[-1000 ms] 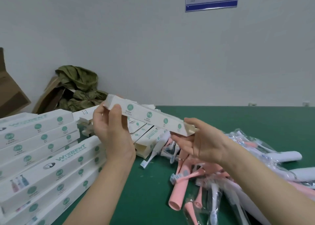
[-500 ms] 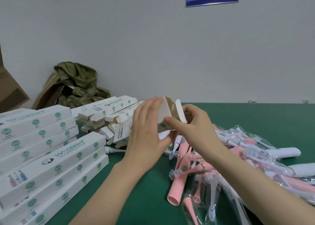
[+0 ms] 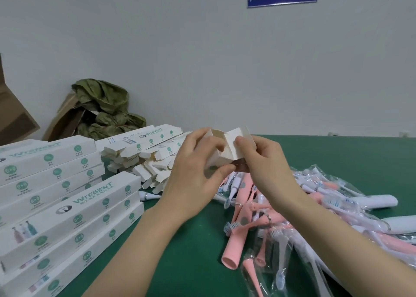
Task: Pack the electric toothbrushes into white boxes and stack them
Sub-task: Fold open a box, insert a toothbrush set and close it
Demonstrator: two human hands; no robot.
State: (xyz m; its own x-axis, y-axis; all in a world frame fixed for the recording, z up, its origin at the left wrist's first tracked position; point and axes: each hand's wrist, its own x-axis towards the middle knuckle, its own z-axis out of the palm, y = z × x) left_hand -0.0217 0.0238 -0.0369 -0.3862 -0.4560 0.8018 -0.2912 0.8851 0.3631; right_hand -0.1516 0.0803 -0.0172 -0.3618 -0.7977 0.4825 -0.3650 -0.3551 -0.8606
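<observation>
Ok, box (image 3: 221, 153) betw L grip (image 3: 194, 178), R grip (image 3: 266, 169)

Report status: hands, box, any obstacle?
Left hand grips box. Right hand pinches its open end flap. Toothbrushes piled below, nothing blocking.

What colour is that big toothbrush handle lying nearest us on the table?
Pink. The toothbrush handle lies on the green table, seen in the head view.

I see a dark green worktop (image 3: 337, 161), white boxes (image 3: 67, 206) with teal dots and lettering along its left edge, pink and white toothbrushes (image 3: 238, 236) at the right; the held box (image 3: 234, 143) is beige inside.
</observation>
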